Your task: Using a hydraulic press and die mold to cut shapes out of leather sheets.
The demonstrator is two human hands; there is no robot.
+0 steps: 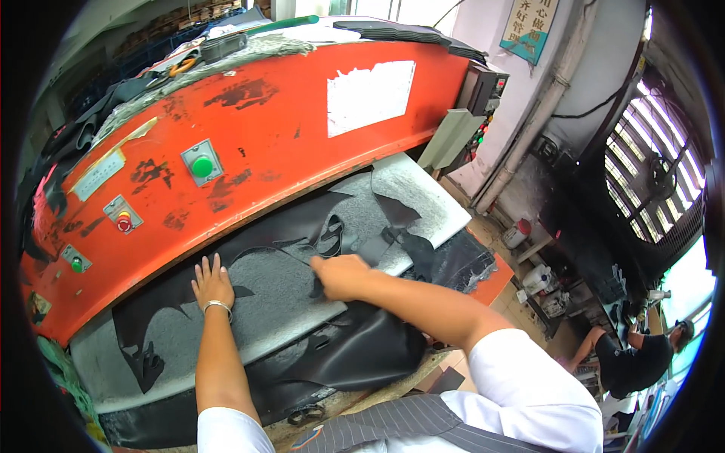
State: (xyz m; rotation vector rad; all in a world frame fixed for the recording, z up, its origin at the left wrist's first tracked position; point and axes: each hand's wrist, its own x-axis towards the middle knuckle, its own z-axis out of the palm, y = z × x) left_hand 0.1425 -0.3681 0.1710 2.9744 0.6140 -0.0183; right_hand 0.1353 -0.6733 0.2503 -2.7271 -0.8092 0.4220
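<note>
My left hand [213, 284], with a bracelet at its wrist, lies flat with fingers spread at the far edge of the pale grey cutting board [249, 328]. Under its fingers is a black leather-like sheet [170, 285] with ragged, cut-out edges. Closed in a fist, my right hand [340, 276] grips a strip of black leather scrap [315, 288] near the board's middle; the fingers partly hide it. Curled, looped offcuts [330, 235] lie just beyond that hand. More black scrap pieces [396, 211] are spread over the board's right part.
Behind the board rises an orange press machine [279, 113] with a green button [202, 167] and a red button [124, 221]. Black sheet material [362, 347] hangs over the near edge. Far right, another person [634, 359] sits near a barred window.
</note>
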